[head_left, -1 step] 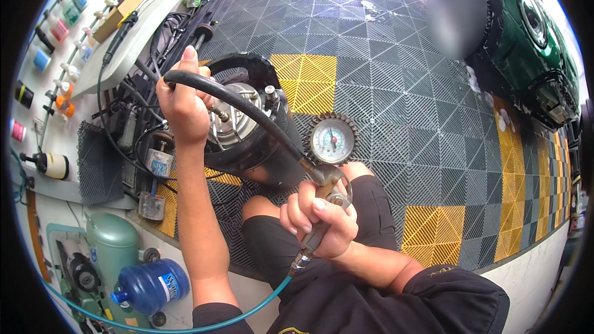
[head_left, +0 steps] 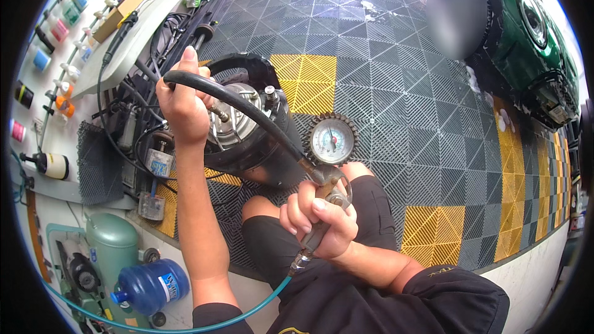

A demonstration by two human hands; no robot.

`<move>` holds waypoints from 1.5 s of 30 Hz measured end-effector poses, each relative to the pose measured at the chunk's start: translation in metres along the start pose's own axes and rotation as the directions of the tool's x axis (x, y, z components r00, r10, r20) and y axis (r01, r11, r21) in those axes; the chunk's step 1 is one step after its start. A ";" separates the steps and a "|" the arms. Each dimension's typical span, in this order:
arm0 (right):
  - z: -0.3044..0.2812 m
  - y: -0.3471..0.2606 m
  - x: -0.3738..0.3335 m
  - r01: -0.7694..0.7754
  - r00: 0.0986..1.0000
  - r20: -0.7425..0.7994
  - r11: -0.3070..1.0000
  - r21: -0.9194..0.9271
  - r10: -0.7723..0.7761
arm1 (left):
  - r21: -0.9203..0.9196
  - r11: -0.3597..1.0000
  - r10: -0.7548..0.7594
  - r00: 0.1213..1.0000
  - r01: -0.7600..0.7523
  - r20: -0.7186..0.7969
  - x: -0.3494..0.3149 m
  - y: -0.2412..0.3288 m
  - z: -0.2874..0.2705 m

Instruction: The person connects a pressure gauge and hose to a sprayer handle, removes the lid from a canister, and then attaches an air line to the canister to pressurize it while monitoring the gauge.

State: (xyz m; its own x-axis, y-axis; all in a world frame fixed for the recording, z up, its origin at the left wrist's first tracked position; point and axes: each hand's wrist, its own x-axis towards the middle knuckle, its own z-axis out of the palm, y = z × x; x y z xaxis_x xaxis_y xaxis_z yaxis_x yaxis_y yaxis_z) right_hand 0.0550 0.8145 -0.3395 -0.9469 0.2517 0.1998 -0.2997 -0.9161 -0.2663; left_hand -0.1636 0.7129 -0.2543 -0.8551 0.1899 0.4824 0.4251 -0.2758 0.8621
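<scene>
My left hand [head_left: 184, 108] is closed round the upper bend of a short black hose [head_left: 247, 108], thumb pointing up. A brass fitting shows beside its fingers, over the metal lid [head_left: 234, 128] of a black cylindrical tank [head_left: 266, 164]. Whether the fitting touches the lid I cannot tell. The hose's other end joins a tire inflator gun [head_left: 317, 233], whose handle is wrapped in my right hand [head_left: 325, 219]. A round pressure gauge [head_left: 332, 140] with a toothed black rim tops the gun. From the gun's lower end runs a teal air hose [head_left: 269, 297].
Grey and yellow tiles [head_left: 383, 105] cover the floor. A green car [head_left: 520, 31] stands at the far right. On the left are a white table [head_left: 117, 74], shelved bottles [head_left: 68, 9], a green compressor tank [head_left: 111, 238] and a blue water jug [head_left: 151, 284].
</scene>
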 end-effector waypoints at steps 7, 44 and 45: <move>0.002 0.000 -0.002 -0.003 1.000 -0.016 1.000 0.013 0.003 | -0.020 1.000 0.014 1.000 -0.014 0.011 -0.001 0.002 -0.002; 0.002 0.000 0.008 0.000 1.000 -0.017 0.999 -0.034 0.000 | 0.001 0.999 0.042 0.999 -0.042 0.001 0.005 -0.003 0.001; 0.002 0.000 0.008 -0.002 1.000 -0.020 0.999 -0.038 0.001 | -0.010 0.999 0.047 0.999 -0.047 0.006 0.005 -0.003 0.001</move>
State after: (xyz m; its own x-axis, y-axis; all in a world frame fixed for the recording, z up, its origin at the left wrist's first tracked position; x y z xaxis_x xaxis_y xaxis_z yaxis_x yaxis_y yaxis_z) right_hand 0.0475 0.8162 -0.3360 -0.9496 0.2566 0.1802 -0.3018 -0.9042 -0.3023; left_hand -0.1690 0.7154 -0.2542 -0.8321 0.1826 0.5236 0.4621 -0.2938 0.8368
